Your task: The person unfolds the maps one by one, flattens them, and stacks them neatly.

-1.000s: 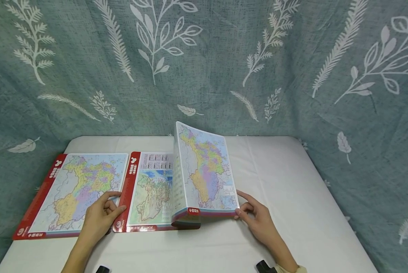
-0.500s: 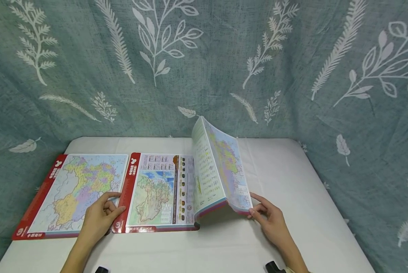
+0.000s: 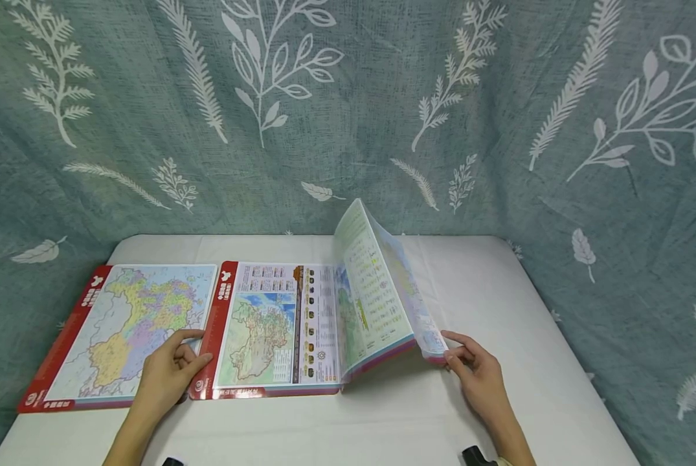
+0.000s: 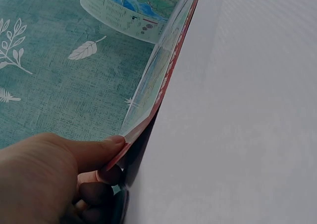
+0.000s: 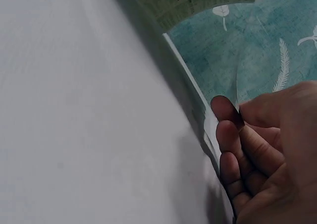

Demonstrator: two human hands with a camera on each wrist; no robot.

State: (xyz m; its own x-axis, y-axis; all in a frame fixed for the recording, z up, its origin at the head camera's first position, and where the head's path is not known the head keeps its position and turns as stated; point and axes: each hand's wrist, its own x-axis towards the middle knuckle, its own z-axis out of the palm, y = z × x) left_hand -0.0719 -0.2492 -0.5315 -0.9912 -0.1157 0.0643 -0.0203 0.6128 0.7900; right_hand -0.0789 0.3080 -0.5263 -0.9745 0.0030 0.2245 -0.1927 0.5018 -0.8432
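A folding map (image 3: pixel 264 336) with a red left border lies partly spread on the white table. Its right-hand panel (image 3: pixel 377 304) stands up, tented, with its fold at the top. My left hand (image 3: pixel 169 375) pinches the red left edge between thumb and finger; in the left wrist view, that edge (image 4: pixel 141 125) is lifted slightly. My right hand (image 3: pixel 478 378) pinches the lower right corner of the outermost panel (image 3: pixel 432 330). In the right wrist view, thumb and forefinger meet at the panel's edge. A second map (image 3: pixel 140 323), also red-bordered, lies flat beside the left hand, partly under its forearm.
White cloth covers the table (image 3: pixel 511 310). A green curtain (image 3: pixel 371 116) with white leaf prints hangs behind and along both sides. Black wrist-worn devices (image 3: pixel 477 455) show at the bottom edge of the head view.
My right hand has moved right, drawing the outer panel with it. The folding map has opened out, uncovering more of the flat panel. My left hand has stayed at the red edge.
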